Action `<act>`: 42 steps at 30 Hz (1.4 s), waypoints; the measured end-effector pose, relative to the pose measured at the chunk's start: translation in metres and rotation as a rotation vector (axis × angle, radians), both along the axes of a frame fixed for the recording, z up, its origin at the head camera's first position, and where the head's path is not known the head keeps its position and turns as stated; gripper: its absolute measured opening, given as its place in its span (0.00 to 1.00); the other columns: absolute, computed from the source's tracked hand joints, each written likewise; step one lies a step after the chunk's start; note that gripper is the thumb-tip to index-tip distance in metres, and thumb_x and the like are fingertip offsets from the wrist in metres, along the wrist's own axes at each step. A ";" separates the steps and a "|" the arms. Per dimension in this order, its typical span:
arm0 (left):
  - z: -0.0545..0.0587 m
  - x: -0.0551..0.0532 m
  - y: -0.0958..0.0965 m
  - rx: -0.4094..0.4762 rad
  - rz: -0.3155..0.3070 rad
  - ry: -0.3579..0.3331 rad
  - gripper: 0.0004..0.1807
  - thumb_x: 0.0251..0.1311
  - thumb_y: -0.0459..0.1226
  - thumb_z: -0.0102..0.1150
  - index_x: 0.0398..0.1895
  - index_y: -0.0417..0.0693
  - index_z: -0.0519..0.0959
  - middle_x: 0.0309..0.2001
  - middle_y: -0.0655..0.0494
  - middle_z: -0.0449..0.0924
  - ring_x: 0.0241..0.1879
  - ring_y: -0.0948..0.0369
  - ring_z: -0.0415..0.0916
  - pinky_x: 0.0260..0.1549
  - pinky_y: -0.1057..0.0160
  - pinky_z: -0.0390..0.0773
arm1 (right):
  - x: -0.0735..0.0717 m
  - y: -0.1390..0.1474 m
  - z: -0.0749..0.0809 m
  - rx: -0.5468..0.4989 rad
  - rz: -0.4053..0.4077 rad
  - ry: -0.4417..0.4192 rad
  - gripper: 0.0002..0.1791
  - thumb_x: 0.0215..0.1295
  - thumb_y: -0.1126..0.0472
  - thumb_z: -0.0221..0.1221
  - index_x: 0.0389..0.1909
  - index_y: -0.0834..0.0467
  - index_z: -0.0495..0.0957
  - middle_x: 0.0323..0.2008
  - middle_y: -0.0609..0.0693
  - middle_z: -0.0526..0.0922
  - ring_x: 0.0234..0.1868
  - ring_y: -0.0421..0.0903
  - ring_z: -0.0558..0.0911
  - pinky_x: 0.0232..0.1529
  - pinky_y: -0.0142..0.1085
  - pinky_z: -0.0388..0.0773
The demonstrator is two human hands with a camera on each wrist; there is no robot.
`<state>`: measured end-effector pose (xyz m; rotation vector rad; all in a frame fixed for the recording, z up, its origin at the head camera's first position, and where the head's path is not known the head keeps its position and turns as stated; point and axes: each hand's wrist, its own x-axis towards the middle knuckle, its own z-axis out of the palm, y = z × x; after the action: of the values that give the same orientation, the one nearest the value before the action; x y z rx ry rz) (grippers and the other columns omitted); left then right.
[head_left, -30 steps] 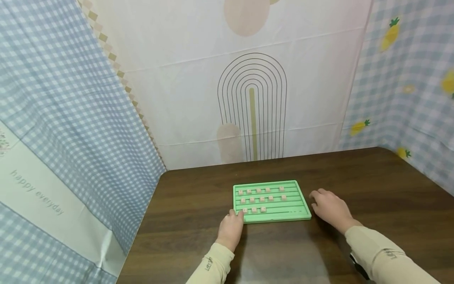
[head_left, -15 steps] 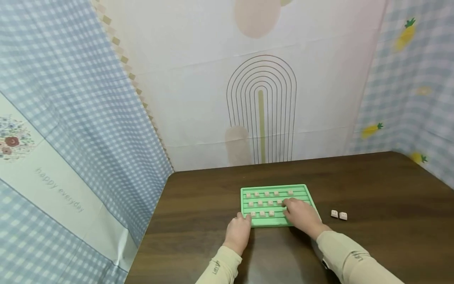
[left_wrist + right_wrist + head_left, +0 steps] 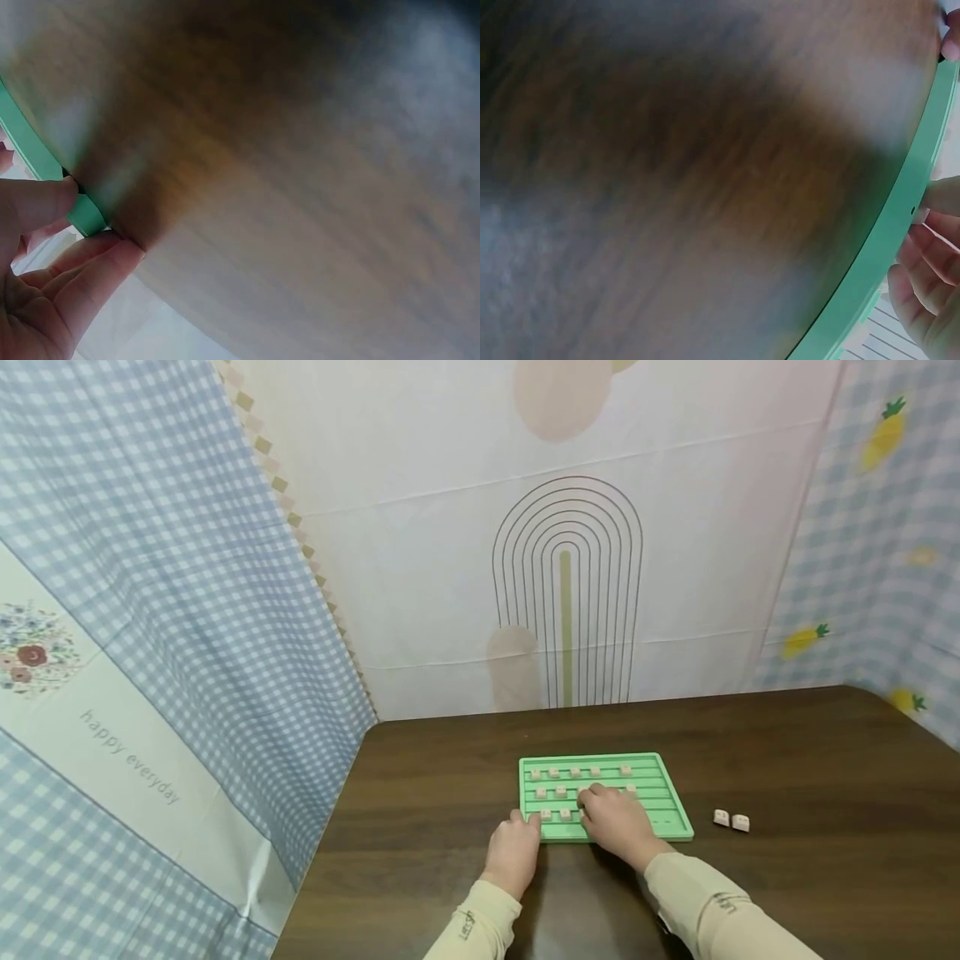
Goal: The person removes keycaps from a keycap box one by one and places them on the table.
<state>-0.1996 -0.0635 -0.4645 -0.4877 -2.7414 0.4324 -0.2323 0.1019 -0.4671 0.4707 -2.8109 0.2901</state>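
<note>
My left hand [image 3: 513, 853] grips the near-left corner of a pale green tray [image 3: 678, 836]; in the left wrist view, thumb and fingers lie on either side of its rim [image 3: 88, 217]. The tray has ridged rows that carry small white keycaps [image 3: 561, 792]. Over the tray's near middle, my right hand [image 3: 618, 827] covers part of the middle and near rows. In the right wrist view its thumb and a finger pinch a white keycap [image 3: 921, 216] just behind the tray's near wall [image 3: 885, 217]. Keycaps beneath this hand are hidden in the head view.
Two loose keycaps [image 3: 731, 820] lie on the dark wooden table [image 3: 420, 793], right of the tray. A white patterned cloth [image 3: 435, 610] hangs behind the table, with blue checked cloth [image 3: 187, 527] at the left and more at the right.
My right hand has moved left from beside the tray to over its rows, uncovering two loose keycaps. My left hand stays at the corner. The head view has shifted slightly.
</note>
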 end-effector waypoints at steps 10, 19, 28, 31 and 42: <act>0.000 0.000 0.001 -0.010 0.002 -0.013 0.11 0.51 0.39 0.65 0.37 0.52 0.75 0.28 0.53 0.74 0.21 0.61 0.77 0.16 0.71 0.74 | 0.001 -0.002 -0.002 -0.007 -0.018 0.011 0.02 0.54 0.63 0.61 0.30 0.55 0.79 0.28 0.48 0.78 0.25 0.42 0.77 0.19 0.35 0.72; 0.001 0.000 -0.001 0.028 0.013 -0.062 0.12 0.53 0.37 0.63 0.41 0.54 0.76 0.34 0.50 0.77 0.21 0.59 0.77 0.16 0.69 0.75 | 0.000 -0.003 0.002 -0.015 -0.009 0.024 0.03 0.54 0.65 0.60 0.29 0.55 0.80 0.28 0.48 0.79 0.26 0.43 0.78 0.21 0.35 0.73; 0.000 -0.003 -0.002 0.077 -0.005 -0.044 0.13 0.52 0.34 0.62 0.42 0.55 0.77 0.32 0.49 0.77 0.20 0.57 0.77 0.17 0.67 0.76 | -0.007 0.025 0.027 -0.008 -0.016 0.040 0.05 0.56 0.63 0.60 0.33 0.56 0.82 0.31 0.48 0.81 0.32 0.47 0.81 0.24 0.37 0.77; 0.001 -0.003 -0.002 0.100 -0.007 -0.057 0.13 0.52 0.33 0.62 0.42 0.55 0.77 0.32 0.49 0.76 0.21 0.56 0.77 0.18 0.66 0.77 | -0.008 0.043 0.034 -0.015 -0.034 0.025 0.06 0.57 0.63 0.59 0.34 0.56 0.83 0.31 0.49 0.82 0.33 0.47 0.81 0.26 0.40 0.78; -0.001 -0.003 -0.001 0.116 -0.022 -0.069 0.12 0.52 0.32 0.62 0.40 0.53 0.78 0.30 0.49 0.76 0.22 0.56 0.78 0.18 0.66 0.77 | 0.007 0.131 0.037 -0.023 -0.158 -0.038 0.08 0.59 0.62 0.58 0.38 0.59 0.81 0.33 0.54 0.79 0.30 0.50 0.78 0.23 0.43 0.74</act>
<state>-0.2025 -0.0650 -0.4651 -0.5111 -2.8050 0.2542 -0.2256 0.2326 -0.4306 0.2385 -2.8573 0.3010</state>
